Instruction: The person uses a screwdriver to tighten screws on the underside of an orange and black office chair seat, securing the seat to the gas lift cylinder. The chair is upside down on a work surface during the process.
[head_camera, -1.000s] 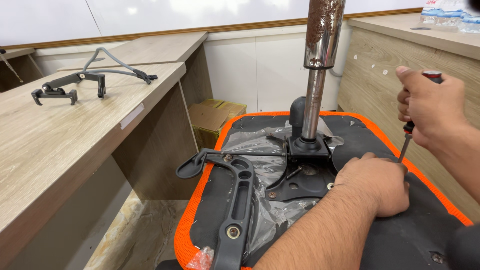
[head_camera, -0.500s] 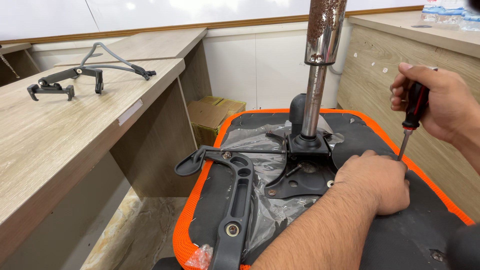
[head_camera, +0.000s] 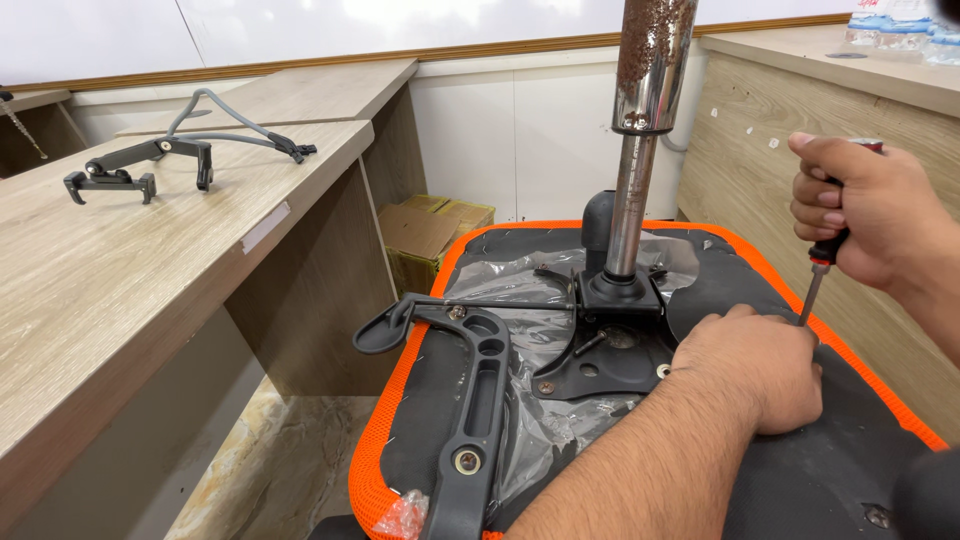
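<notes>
**Upturned office chair seat, screwdriver at the mounting plate**

- Chair seat: black underside, orange mesh edge, lying bottom-up. Everything below is placed against it.
- Gas-lift column: chrome, rust-speckled near the top, standing upright from the seat's middle. It crowds the work from the left; the tool handle should be kept leaning away from it.
- Armrest bracket: black plastic, lying along the seat's left side, well clear of the hands.
- Mounting plate: black metal at the column's foot, over crinkled clear plastic film; bolt heads show on its near-left corner.
- Left hand: curled palm-down on the seat, just right of the plate, covering the screw. Judged to be steadying the tip; fingers should stay clear of it.
- Right hand: closed around the handle of the screwdriver, above the seat's right edge. The shaft slants down to the left hand; its tip is hidden. A straighter shaft with firm downward pressure would likely guard against slipping.
- Wooden desk: left of the seat, carrying a dark metal chair part.
- Cardboard box: on the floor beyond the seat.
</notes>
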